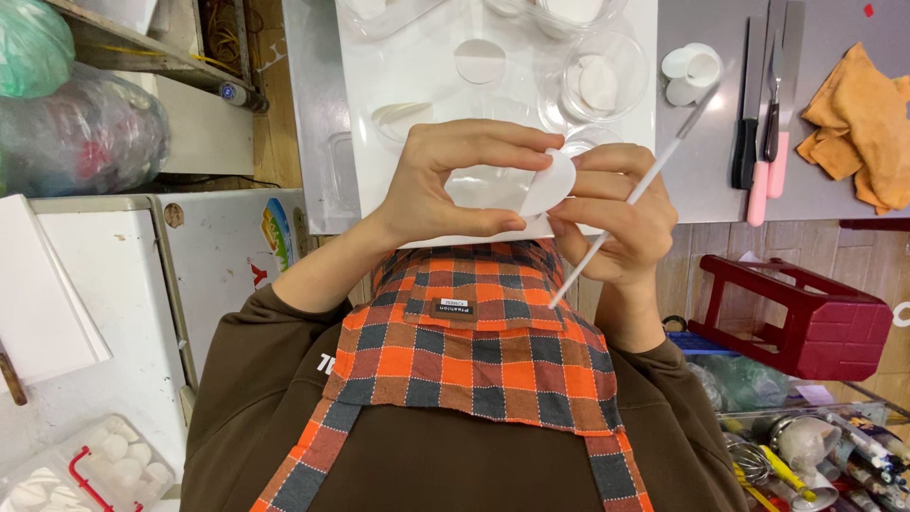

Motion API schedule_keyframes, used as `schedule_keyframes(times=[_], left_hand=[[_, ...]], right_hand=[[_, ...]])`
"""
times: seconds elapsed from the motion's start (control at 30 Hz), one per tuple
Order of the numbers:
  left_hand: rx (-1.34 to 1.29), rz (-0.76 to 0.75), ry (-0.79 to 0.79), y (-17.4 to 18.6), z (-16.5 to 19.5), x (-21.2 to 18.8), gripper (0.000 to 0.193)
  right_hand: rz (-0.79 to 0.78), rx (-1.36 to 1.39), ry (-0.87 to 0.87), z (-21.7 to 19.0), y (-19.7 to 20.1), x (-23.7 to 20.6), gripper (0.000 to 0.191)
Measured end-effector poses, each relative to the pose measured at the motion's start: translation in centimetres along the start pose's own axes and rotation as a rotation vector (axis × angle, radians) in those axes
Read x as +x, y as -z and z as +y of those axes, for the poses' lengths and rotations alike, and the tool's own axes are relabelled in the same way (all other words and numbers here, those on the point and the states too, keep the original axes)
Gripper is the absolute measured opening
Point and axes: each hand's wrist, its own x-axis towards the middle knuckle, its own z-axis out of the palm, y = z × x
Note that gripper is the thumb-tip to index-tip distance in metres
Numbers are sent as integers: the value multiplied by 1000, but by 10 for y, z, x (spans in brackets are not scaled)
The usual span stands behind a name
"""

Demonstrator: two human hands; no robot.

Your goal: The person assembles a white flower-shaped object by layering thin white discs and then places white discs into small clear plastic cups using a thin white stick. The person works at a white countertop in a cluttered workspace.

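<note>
- A small dark rectangular label (453, 308) sits at the top edge of the orange checked apron (474, 351), near the camera, just below the hands.
- A colourful sticker (276, 233) marks the white cabinet (123, 313) at left.
- At far left lie clear plastic bags (81, 133); near left, a clear box of white pieces (90, 469).
- The left hand (455, 180) curls around a clear plastic cup (488, 185), fingers closed on it.
- The right hand (616, 213) pinches a white round disc (550, 182) at the cup's right rim and also grips a thin white stick (635, 194).
- Cup and disc are above the white surface (417, 66).
</note>
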Motion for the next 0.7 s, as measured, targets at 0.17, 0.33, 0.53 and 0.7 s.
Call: schedule_keyframes(times=[0.17,0.33,0.53,0.7], left_hand=[[-57,-16,40,-8,-7,-1,45],[-76,-71,89,-15,-12,0,45],[-250,-91,124,-16,-14,1,41],[-473,16,242,-7,-22,2,35]], right_hand=[[-33,43,-42,2,9,-6,19],[6,71,-87,3,16,-10,18],[20,130,-143,1,21,-10,16],[132,39,-132,22,40,-13,57]])
